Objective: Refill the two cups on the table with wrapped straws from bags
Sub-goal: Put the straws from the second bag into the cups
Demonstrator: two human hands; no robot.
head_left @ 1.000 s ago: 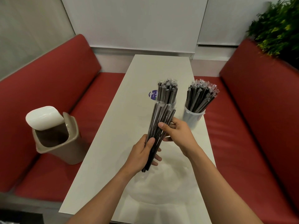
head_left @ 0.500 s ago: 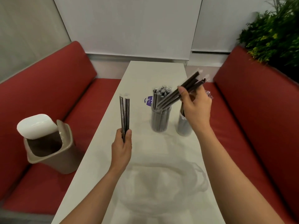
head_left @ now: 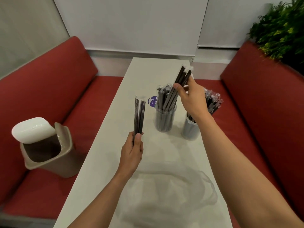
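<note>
Left hand point(head_left: 132, 152) is gripping a few wrapped straws point(head_left: 139, 117) upright above the table point(head_left: 115, 129); right hand point(head_left: 192, 99) is pinching a straw bundle point(head_left: 178, 86) tilted into the left cup point(head_left: 165, 120); right cup point(head_left: 190, 129) is standing just beside it, full; empty bag point(head_left: 172, 191) is lying near the table's front edge.

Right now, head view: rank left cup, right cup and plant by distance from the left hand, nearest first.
1. left cup: on the table, just ahead and to the right of the left hand.
2. right cup: further right, by the table's right edge, partly behind the right forearm.
3. plant: far right corner, above the bench back.
</note>
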